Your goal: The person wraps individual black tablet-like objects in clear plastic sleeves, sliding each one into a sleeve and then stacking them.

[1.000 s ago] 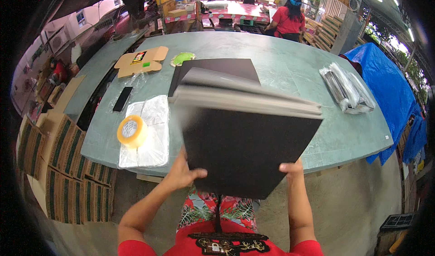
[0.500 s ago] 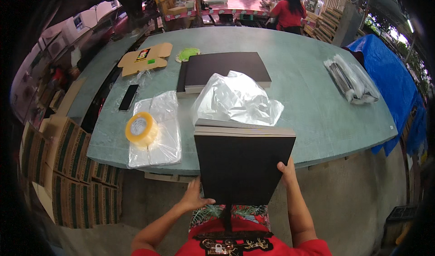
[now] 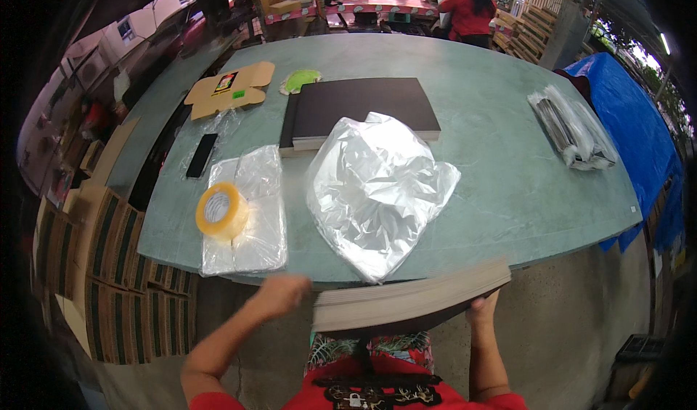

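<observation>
– While the right hand (image 3: 485, 308) grasps one end of that thick black-faced stack (image 3: 406, 297), the left hand (image 3: 283, 295) is a blur at the other end!

– Is the left gripping anything?

– Can't tell from where I'm standing. Its fingers look curled in, just beside the stack's left end, but contact? Too smeared to call.

– And the stack itself?

– Over the lap, at the near edge of the green table (image 3: 523, 192), pale layered edge showing, dark face beneath. Whether it touches the tabletop, I can't make out.

– So how far along are we?

– Partway, I'd judge. One dark stack (image 3: 363, 105) lies flat on the table, looking settled. Crumpled clear plastic (image 3: 377, 192) lies in front, partly hiding its near edge.

– And what's left?

– The one in hand: bare on the sides I can see, and not set down. Both hands are off the tape roll (image 3: 237, 217), which sits on a flat plastic packet (image 3: 254, 254).

– Anything finished-looking?

– Maybe that bagged bundle (image 3: 573, 130), far right, plastic around it, well apart from the rest. What's inside, I can't say.
</observation>
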`<control>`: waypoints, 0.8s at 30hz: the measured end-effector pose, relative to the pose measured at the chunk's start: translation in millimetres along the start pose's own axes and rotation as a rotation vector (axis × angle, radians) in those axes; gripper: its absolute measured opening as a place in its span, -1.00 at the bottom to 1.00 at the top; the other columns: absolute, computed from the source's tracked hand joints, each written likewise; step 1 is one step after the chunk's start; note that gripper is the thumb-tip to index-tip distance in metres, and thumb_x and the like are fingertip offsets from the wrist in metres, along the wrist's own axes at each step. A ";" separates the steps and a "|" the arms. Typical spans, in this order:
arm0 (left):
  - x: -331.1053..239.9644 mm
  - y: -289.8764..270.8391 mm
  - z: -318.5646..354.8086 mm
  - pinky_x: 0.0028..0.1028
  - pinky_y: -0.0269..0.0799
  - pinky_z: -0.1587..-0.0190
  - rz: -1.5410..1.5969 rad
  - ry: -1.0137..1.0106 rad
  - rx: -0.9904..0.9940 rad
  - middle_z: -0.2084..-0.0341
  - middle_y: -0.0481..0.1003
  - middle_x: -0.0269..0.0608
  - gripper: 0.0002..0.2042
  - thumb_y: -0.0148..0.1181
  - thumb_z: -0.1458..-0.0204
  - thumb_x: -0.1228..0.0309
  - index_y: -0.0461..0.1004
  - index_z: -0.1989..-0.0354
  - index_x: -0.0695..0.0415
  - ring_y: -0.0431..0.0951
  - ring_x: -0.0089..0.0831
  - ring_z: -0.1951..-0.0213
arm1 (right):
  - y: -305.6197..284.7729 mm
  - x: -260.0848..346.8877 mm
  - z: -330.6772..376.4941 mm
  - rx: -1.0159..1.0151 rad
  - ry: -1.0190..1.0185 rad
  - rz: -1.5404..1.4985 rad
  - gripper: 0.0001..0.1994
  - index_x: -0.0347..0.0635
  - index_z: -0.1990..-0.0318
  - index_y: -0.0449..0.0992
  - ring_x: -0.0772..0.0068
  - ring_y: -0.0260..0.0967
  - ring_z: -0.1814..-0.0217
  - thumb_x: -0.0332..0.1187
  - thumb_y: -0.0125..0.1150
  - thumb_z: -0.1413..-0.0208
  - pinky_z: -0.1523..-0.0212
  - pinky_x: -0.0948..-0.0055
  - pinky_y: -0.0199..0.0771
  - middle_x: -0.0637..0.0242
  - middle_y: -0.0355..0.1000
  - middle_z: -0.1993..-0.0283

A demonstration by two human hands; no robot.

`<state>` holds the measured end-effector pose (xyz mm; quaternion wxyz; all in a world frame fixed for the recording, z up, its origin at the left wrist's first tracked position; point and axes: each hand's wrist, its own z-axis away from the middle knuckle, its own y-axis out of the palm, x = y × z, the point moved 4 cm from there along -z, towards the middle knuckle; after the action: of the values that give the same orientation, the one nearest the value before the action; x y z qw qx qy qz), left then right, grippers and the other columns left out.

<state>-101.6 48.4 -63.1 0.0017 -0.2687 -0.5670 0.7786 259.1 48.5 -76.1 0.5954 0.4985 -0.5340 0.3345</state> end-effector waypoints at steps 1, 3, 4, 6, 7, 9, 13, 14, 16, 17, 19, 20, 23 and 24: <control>10.7 -21.2 -18.3 -0.31 0.33 0.36 0.053 0.053 -0.387 0.47 0.42 -0.07 -0.87 -0.05 0.13 0.51 0.37 0.38 0.19 0.42 -0.15 0.36 | 5.0 -3.8 5.7 -0.008 -0.032 0.022 0.14 -0.32 -0.01 0.01 0.44 0.09 0.01 0.20 0.38 0.81 0.04 0.39 0.15 0.25 0.13 0.04; -22.0 -75.6 -68.0 -0.34 0.31 0.28 0.083 0.131 -0.679 0.37 0.39 -0.05 -0.79 0.08 0.14 0.38 0.36 0.31 0.17 0.37 -0.13 0.26 | 15.0 -3.9 12.4 -0.005 -0.022 0.068 0.12 -0.34 0.01 0.02 0.46 0.11 0.04 0.17 0.40 0.81 0.06 0.40 0.17 0.25 0.14 0.05; -37.4 -83.7 -90.2 -0.27 0.25 0.18 0.005 0.184 -0.670 0.21 0.29 -0.02 -0.73 0.12 0.18 0.36 0.36 0.25 0.12 0.26 -0.08 0.13 | 28.0 2.0 12.5 0.039 0.025 0.069 0.11 -0.34 0.02 0.02 0.46 0.12 0.05 0.16 0.41 0.81 0.07 0.41 0.17 0.25 0.15 0.05; -69.6 -85.3 -136.8 -0.07 0.13 0.06 -0.176 0.267 -0.639 -0.03 0.05 -0.01 -0.61 0.18 0.24 0.32 0.34 0.14 -0.01 0.00 0.04 -0.06 | 34.4 11.0 9.5 0.043 0.045 0.061 0.09 -0.34 0.04 0.04 0.46 0.13 0.07 0.14 0.42 0.81 0.07 0.42 0.18 0.26 0.17 0.08; -72.4 -77.8 -156.6 0.05 0.06 0.04 -0.289 0.273 -0.612 -0.12 -0.10 -0.02 -0.56 0.20 0.27 0.29 0.32 0.10 -0.09 -0.15 0.10 -0.13 | 33.5 11.0 10.6 0.018 0.038 0.042 0.07 -0.33 0.05 0.06 0.45 0.14 0.08 0.13 0.43 0.81 0.08 0.43 0.18 0.27 0.18 0.10; -49.9 -60.5 -188.6 0.13 0.01 0.04 -0.461 0.199 -0.602 -0.14 -0.15 -0.04 -0.55 0.21 0.30 0.28 0.33 0.12 -0.13 -0.22 0.10 -0.15 | 30.9 11.8 14.0 -0.017 0.013 0.057 0.05 -0.33 0.03 0.07 0.42 0.12 0.05 0.21 0.34 0.73 0.05 0.41 0.13 0.26 0.17 0.09; -23.3 -55.3 -221.6 0.09 0.06 0.03 -0.497 0.288 -0.620 -0.14 -0.13 -0.13 -0.54 0.25 0.40 0.33 0.35 0.17 -0.13 -0.18 0.06 -0.15 | -8.9 -6.6 18.7 -0.109 -0.077 0.070 0.02 -0.31 0.02 0.07 0.39 0.11 0.04 0.25 0.30 0.64 0.04 0.38 0.12 0.25 0.16 0.11; -25.3 -54.0 -222.5 0.07 0.07 0.03 -0.422 0.310 -0.550 -0.14 -0.12 -0.15 -0.54 0.26 0.41 0.35 0.36 0.19 -0.13 -0.17 0.06 -0.14 | -27.0 -19.2 20.8 -0.147 -0.089 0.041 0.00 -0.29 0.04 0.08 0.40 0.14 0.07 0.18 0.38 0.67 0.06 0.39 0.15 0.26 0.18 0.14; -24.0 -56.3 -218.3 0.05 0.00 -0.02 -0.413 0.338 -0.594 -0.13 -0.06 -0.22 -0.56 0.26 0.42 0.37 0.36 0.22 -0.13 -0.10 -0.03 -0.14 | -31.2 -24.6 17.1 -0.123 -0.055 0.145 -0.01 -0.31 0.00 0.02 0.36 0.11 0.05 0.19 0.33 0.56 0.05 0.37 0.14 0.23 0.15 0.10; -21.9 -58.9 -215.8 0.05 -0.03 -0.03 -0.430 0.368 -0.624 -0.13 -0.04 -0.23 -0.56 0.26 0.42 0.38 0.36 0.22 -0.14 -0.08 -0.06 -0.14 | -18.5 -19.0 13.2 -0.211 -0.046 0.111 -0.05 -0.31 0.01 0.06 0.34 0.13 0.07 0.18 0.31 0.51 0.06 0.37 0.16 0.23 0.17 0.13; -15.4 -66.0 -205.7 -0.01 -0.11 -0.07 -0.575 0.377 -0.648 -0.09 0.06 -0.21 -0.61 0.21 0.31 0.30 0.36 0.19 -0.20 -0.05 -0.15 -0.14 | -1.2 -9.6 -1.2 -0.222 -0.025 0.029 -0.07 -0.34 0.03 0.09 0.35 0.15 0.09 0.15 0.33 0.51 0.08 0.37 0.17 0.23 0.19 0.14; -13.9 -72.9 -197.2 -0.05 -0.09 -0.08 -0.491 0.327 -0.643 -0.07 0.09 -0.19 -0.62 0.16 0.26 0.23 0.35 0.16 -0.15 -0.01 -0.15 -0.13 | 5.2 -4.9 -12.5 -0.153 -0.026 -0.022 -0.05 -0.37 0.03 0.10 0.36 0.16 0.09 0.13 0.37 0.55 0.07 0.37 0.16 0.23 0.19 0.13; -0.1 -98.4 -143.9 -0.22 -0.06 -0.10 0.301 0.254 -0.454 -0.02 0.18 -0.13 -0.50 -0.04 0.13 0.00 0.27 0.04 0.04 0.12 -0.21 -0.07 | 17.5 4.7 -19.0 -0.040 -0.060 0.011 -0.14 -0.39 0.11 0.20 0.40 0.22 0.19 0.10 0.37 0.52 0.13 0.44 0.22 0.28 0.28 0.25; 0.1 -98.6 -119.2 -0.30 -0.06 -0.11 0.924 0.251 -0.232 0.00 0.21 -0.10 -0.39 -0.15 0.09 -0.07 0.21 -0.01 0.16 0.17 -0.26 -0.05 | 19.9 1.7 -16.8 -0.016 -0.048 0.024 -0.15 -0.40 0.12 0.22 0.41 0.23 0.20 0.10 0.37 0.51 0.14 0.45 0.22 0.29 0.29 0.26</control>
<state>-81.3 188.7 -1.3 -0.3053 -0.5823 -0.4672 0.5912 246.0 69.8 -68.6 0.5823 0.4953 -0.5566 0.3252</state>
